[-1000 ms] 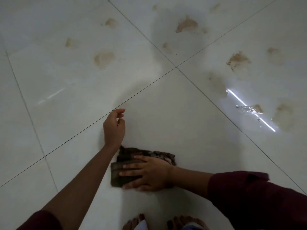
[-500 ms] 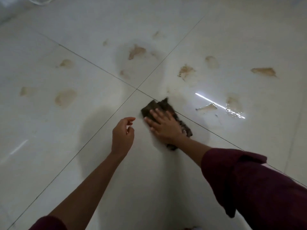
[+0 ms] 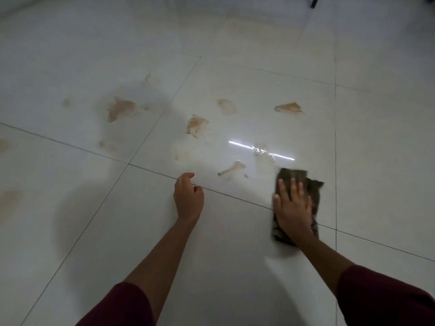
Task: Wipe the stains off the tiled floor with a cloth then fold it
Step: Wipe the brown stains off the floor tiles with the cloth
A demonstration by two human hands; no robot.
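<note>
Pale tiled floor (image 3: 70, 231), glossy, crossed by thin dark grout lines. At far left, faint brown stains (image 3: 9, 201) near the frame edge. Further right, a bigger brown stain (image 3: 120, 109) beyond the grout line, then another blotch (image 3: 196, 124) on the next tile. Left hand (image 3: 188, 198) low over the floor at a grout line, fingers loosely curled, holding nothing. Just right of it, a thin streak of stain (image 3: 231, 168), then a wet patch (image 3: 264, 154) under a bright strip of reflected light. Right hand (image 3: 292, 208) flat, fingers straight, pressed on a dark cloth (image 3: 314, 191) lying across a grout line, near edge just beside the wet patch. Dark red sleeves (image 3: 386, 300) on both arms.
</note>
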